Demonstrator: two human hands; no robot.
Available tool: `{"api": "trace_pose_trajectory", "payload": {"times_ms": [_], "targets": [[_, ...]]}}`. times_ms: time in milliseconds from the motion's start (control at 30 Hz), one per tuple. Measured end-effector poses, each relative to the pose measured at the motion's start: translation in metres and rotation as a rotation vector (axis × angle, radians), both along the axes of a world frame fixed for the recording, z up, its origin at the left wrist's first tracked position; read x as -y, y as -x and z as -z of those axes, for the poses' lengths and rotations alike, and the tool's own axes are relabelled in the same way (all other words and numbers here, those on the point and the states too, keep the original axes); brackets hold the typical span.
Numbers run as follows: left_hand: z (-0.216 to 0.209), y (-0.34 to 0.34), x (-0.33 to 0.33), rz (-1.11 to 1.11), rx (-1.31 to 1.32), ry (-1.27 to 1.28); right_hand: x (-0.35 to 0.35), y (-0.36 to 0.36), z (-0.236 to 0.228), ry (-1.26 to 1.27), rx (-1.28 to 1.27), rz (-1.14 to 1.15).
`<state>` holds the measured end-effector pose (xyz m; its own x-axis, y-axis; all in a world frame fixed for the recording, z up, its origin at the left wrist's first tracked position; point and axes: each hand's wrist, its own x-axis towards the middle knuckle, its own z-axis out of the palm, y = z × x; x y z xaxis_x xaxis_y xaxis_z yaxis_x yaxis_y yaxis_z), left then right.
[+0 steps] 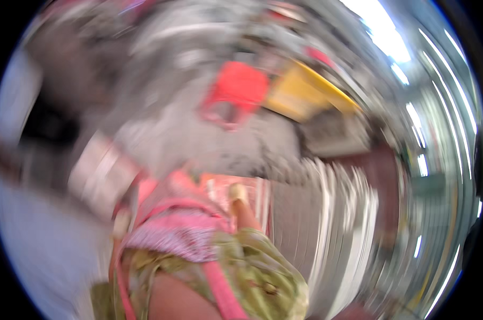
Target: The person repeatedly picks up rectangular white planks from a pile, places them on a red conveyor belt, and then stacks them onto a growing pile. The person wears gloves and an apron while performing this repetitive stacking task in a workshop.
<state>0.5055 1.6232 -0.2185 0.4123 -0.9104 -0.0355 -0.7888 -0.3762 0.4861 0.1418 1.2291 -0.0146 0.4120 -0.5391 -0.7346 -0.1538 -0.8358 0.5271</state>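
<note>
The whole view is smeared by motion. My right hand point(236, 193), pale yellowish as if covered, reaches forward from a green patterned sleeve point(263, 261). It is over or beside a red-and-white flat piece point(216, 186), and I cannot tell if they touch. My left hand point(122, 222) is a small pale blur at the left edge of my pink apron point(177, 229). Just ahead of it is a pale pinkish block-like bundle or box point(104, 173); contact is unclear. The fingers of both hands are too blurred to read.
Ahead on the grey floor point(172, 128) stands a red plastic stool point(237, 85), beside a yellow bin or crate point(305, 92) and a greyish box point(335, 132). Rows of stacked white-edged sheets point(327, 208) fill my right side. A pale blue-grey surface point(44, 240) lies at left.
</note>
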Motion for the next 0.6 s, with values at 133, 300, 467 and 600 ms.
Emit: {"api": "trace_pose_trajectory", "payload": {"times_ms": [133, 300, 467, 600], "targets": [[-0.030, -0.083, 0.154, -0.289, -0.455, -0.195, 0.031, 0.018, 0.064, -0.104, 0.832, 1.412], [-0.048, -0.145, 0.330, -0.113, -0.419, -0.238, 0.075, 0.050, 0.160, 0.102, 1.279, 1.899], [-0.048, -0.149, 0.486, 0.123, -0.455, -0.183, 0.111, 0.069, 0.120, 0.265, 1.441, 1.915], [-0.060, -0.104, 0.601, 0.259, -0.414, -0.128, 0.130, 0.072, 0.073, 0.341, 1.671, 1.822]]}}
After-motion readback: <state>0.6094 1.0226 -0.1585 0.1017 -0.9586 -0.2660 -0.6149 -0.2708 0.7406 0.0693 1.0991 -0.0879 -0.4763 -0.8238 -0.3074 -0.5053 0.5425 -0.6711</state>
